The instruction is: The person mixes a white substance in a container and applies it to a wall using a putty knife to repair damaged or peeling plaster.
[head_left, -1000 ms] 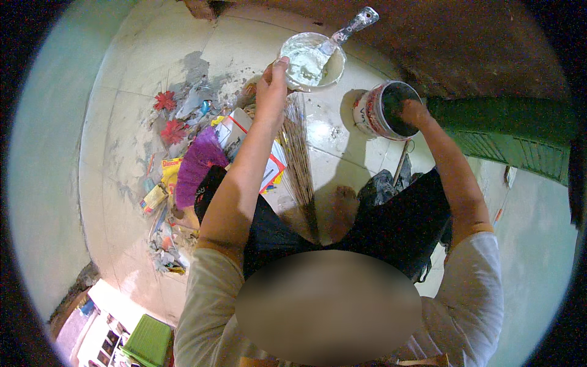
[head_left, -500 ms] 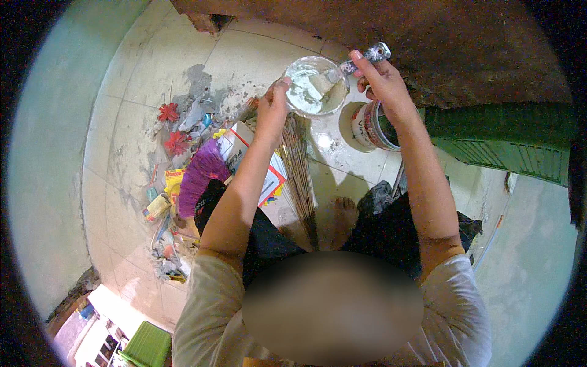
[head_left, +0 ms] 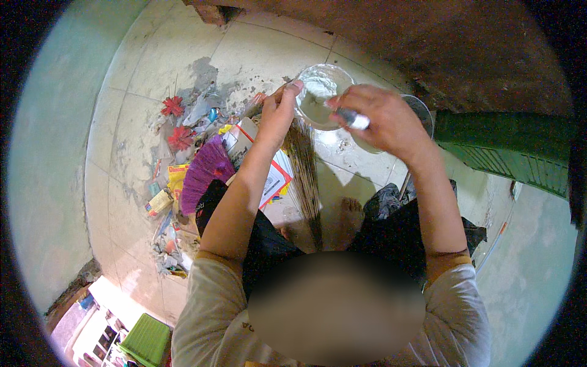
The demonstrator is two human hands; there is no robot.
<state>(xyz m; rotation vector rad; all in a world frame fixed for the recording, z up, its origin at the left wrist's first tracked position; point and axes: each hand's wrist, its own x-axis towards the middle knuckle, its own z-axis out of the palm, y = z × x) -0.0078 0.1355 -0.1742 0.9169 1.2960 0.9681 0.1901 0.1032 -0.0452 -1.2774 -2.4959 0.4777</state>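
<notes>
My left hand [head_left: 280,113] grips the rim of a clear round bowl [head_left: 323,125], its thumb on the near edge. Thick white paste [head_left: 319,84] coats the bowl's far inner side. My right hand [head_left: 382,119] is closed around a putty knife [head_left: 354,118], whose dark handle is smeared white and points back toward me. The knife's blade is mostly hidden by my fingers at the bowl's right side. Beneath my right hand stands a bucket [head_left: 423,113], largely covered by the hand and wrist.
Left of my legs lie a purple broom head [head_left: 206,171], a stick broom [head_left: 304,177], red flowers [head_left: 180,139] and scattered rubbish. A green slatted crate [head_left: 507,147] stands to the right, below a brown wooden surface [head_left: 465,55]. My bare foot [head_left: 350,214] is on the tiles.
My right hand has turned over and come down and nearer, swinging the knife's handle end toward me. The bowl has shifted slightly right and nearer, with my left hand still on it.
</notes>
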